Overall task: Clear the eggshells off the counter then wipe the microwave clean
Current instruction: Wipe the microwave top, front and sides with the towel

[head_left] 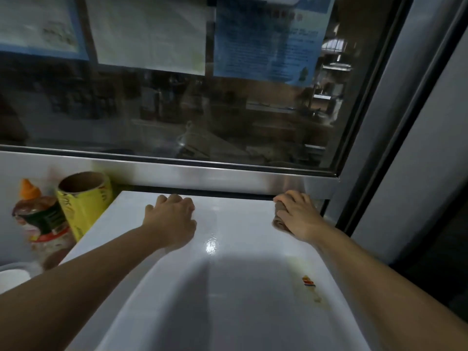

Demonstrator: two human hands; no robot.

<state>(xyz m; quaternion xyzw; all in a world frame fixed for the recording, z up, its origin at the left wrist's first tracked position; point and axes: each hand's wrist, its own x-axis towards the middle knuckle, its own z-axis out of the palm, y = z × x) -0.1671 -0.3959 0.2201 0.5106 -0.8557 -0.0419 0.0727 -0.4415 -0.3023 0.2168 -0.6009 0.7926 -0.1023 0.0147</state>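
Brown cloth (279, 219) is being gripped under the right hand (300, 216), pressing on the white microwave top (228, 274); left hand (172, 219) is resting beside it, fingers curled, grasping nothing.

The scene is dim and bluish, lit from above and behind the wearer, whose shadow falls as a broad dark patch across the glossy white top of the appliance (228, 287), beside one small bright glare spot. The dark glass window (177, 110) carries hazy reflections, and its taped paper sheets (149, 34) are blurred beyond reading. Wide-angle distortion bends the metal window frame (374, 97) at the right edge, and the orange-capped sauce bottle (38, 214) at left is soft.
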